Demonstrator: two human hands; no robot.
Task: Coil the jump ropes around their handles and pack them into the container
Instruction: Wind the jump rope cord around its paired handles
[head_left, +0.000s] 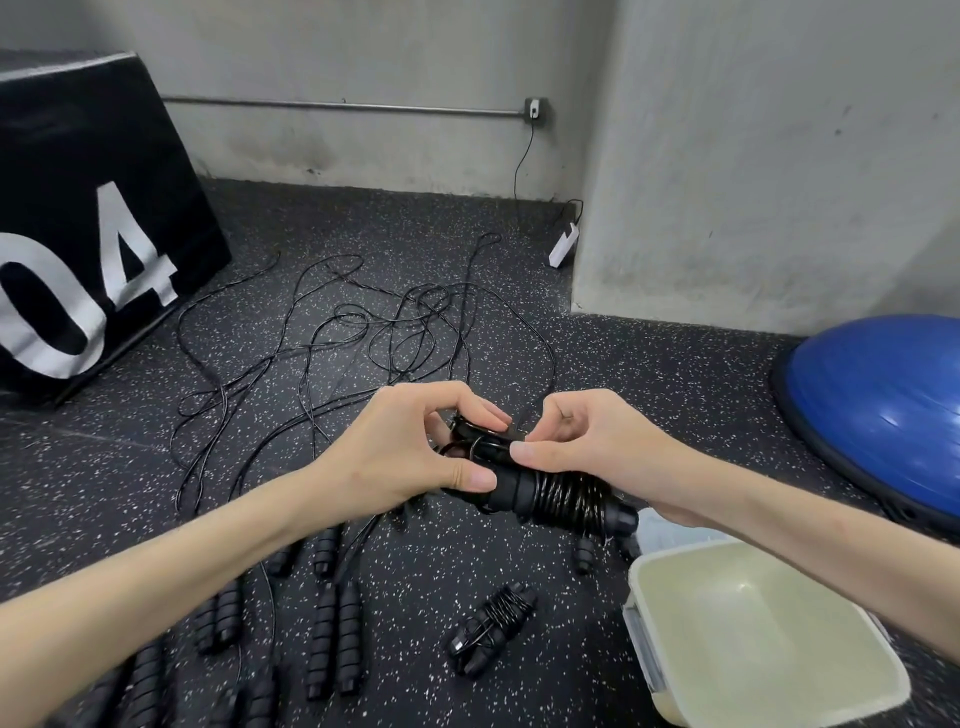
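Both hands meet above the floor (623, 374), mid-scene. Left hand (410, 447): fingers curled, thumb and forefinger pinching the left end of a bundle (550, 493) of paired black handles. Right hand (587, 441): fingers curled, thumb tip and forefinger pinching the thin black cord at the same end. Cord is wound in tight turns round the right half of the bundle; the right wrist covers part of it.

Second, finished bundle (493, 626) lies on the floor, near, just left of the container (769, 623). Container: pale tub, near right; the right forearm crosses its near right corner, and what shows of the inside holds nothing.

Loose ropes (363, 322) lie tangled on the floor beyond the hands. Uncoiled handles (332, 639) lie in pairs, near left, several blurred.

Far left: black box (93, 218) with white "04". Right: blue dome (883, 405) on the floor. Far right corner: white plug strip (563, 244) by the wall (753, 156), its wire running up to a socket.
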